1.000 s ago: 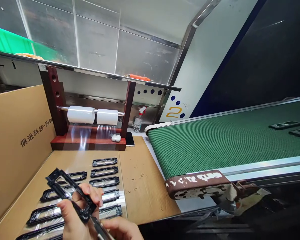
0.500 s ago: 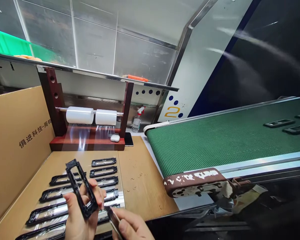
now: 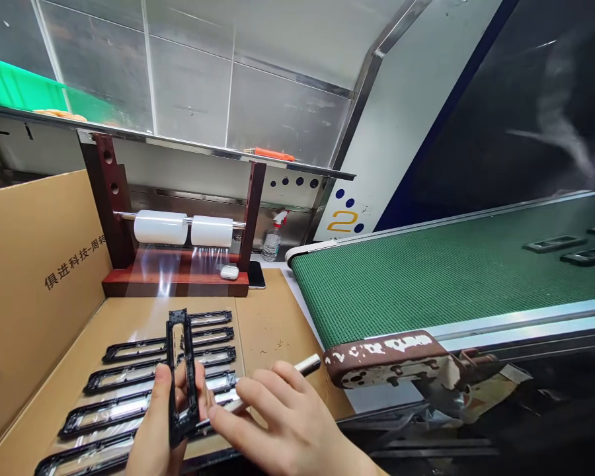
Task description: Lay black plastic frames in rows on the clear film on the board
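I'm holding a slim black moulded-plastic rectangular frame (image 3: 182, 377) upright in my left hand (image 3: 158, 430), above the near edge of the cardboard-lined worktop (image 3: 282, 370). I judge it light and fairly stiff along its length, but the side rails are thin and the middle is an open window — likely to flex or snap if squeezed across the opening. The sturdier place to take hold looks like the lower short end, and that is where my left fingers are closed on it, thumb on one rail and fingertips on the other, leaving the upper part free.

My right hand (image 3: 287, 423) is curled shut around a thin silver metal pen-shaped tool (image 3: 277, 382), its blunt end pointing toward the belt and its working tip at the lower part of the frame; whether the tip actually touches the plastic I cannot tell, since my fingers cover that spot.

Beneath the hands, toward the worktop's near left corner, rows of matching black plastic frames (image 3: 153, 373) lie flat on a clear film sheet (image 3: 168, 277) — the film runs back to two white rolls on a dark red wooden stand (image 3: 183, 228) at the far edge. A green textured conveyor belt (image 3: 426, 277) borders the right edge, carrying more dark frames (image 3: 570, 248) well apart from my hands.
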Available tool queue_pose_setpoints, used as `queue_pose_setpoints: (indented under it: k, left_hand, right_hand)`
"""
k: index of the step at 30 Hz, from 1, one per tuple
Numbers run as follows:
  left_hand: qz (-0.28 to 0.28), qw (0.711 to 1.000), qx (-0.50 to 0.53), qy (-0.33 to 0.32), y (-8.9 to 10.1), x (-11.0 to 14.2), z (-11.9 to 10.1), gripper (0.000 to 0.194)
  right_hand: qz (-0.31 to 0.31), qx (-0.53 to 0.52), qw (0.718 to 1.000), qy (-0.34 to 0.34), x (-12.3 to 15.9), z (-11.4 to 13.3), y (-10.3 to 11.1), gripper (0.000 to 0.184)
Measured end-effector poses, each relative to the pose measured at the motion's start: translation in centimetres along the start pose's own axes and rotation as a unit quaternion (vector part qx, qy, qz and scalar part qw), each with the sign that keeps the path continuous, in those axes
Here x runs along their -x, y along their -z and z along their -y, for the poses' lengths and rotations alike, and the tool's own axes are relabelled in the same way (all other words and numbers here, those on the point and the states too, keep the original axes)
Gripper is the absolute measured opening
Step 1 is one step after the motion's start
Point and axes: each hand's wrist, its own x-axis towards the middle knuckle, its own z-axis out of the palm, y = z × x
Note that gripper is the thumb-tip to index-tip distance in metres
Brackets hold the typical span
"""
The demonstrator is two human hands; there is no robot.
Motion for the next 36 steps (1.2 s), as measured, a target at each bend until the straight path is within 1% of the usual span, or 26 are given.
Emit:
queue_pose_setpoints:
  k: [4,6,8,13,17,20,23,28,36]
  left_hand:
    - [-0.025,1.000,0.000,-0.003,-0.17,0.18,-0.14,0.058]
    - [-0.028,1.000,-0.008,-0.008,-0.23,0.24,-0.18,0.058]
    - [-0.019,1.000,-0.018,-0.010,-0.27,0.27,-0.19,0.055]
    - [0.010,1.000,-0.024,0.001,-0.29,0.30,-0.26,0.058]
    - [0.026,0.999,-0.023,0.005,-0.27,0.28,-0.25,0.055]
    - [0.008,1.000,-0.018,0.014,-0.36,0.28,-0.19,0.055]
    - [-0.013,1.000,-0.007,0.025,-0.60,0.30,-0.31,0.060]
    - [-0.007,0.999,0.013,0.039,-0.95,0.36,-0.66,0.054]
    - [-0.029,0.999,0.018,0.036,-0.90,0.43,-0.45,0.055]
  right_hand:
    - [-0.001,0.015,1.000,0.008,-0.52,-0.02,0.38,0.016]
    - [0.000,0.015,1.000,0.012,-0.65,-0.12,0.54,0.017]
    - [0.002,0.014,1.000,0.017,-0.73,-0.24,0.64,0.017]
    - [0.003,0.005,1.000,0.023,-0.75,-0.37,0.61,0.015]
    - [0.001,0.001,1.000,0.021,-0.59,-0.28,0.52,0.017]
    - [-0.001,-0.003,1.000,0.022,-0.36,-0.26,0.43,0.017]
    - [0.001,-0.004,1.000,0.022,-0.17,-0.28,0.33,0.019]
    - [-0.003,0.002,1.000,0.020,-0.14,-0.19,0.26,0.020]
    - [-0.004,-0.006,1.000,0.013,-0.19,-0.17,0.39,0.022]
